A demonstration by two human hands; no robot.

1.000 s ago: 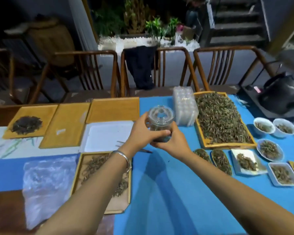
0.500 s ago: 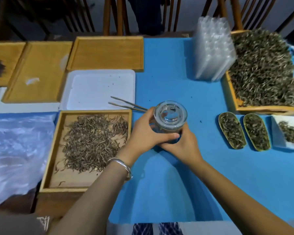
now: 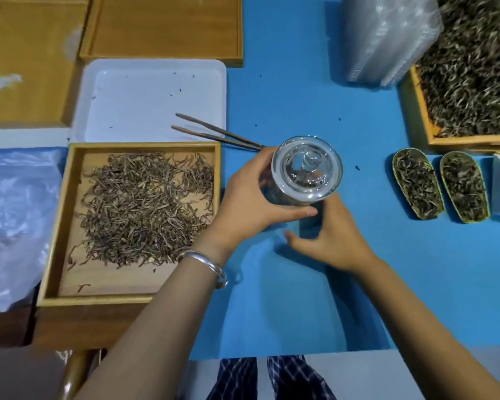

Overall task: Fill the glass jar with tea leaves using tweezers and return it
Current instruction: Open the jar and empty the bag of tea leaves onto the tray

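Your glass jar [image 3: 302, 174], lid on, sits over the blue cloth [image 3: 329, 284] just right of the wooden tray of tea leaves [image 3: 145, 209]. Your left hand [image 3: 251, 203] wraps its side, likely steadying it; your right hand [image 3: 332, 238] cups below, fingers loosely curled, contact unclear. The tweezers [image 3: 214, 134] lie untouched just behind, within easy reach.

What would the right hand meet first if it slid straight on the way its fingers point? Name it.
Probably the left hand, near its wrist: the right hand points its fingers left, below the glass jar that the left hand grips. Depth is unclear; it might pass underneath.
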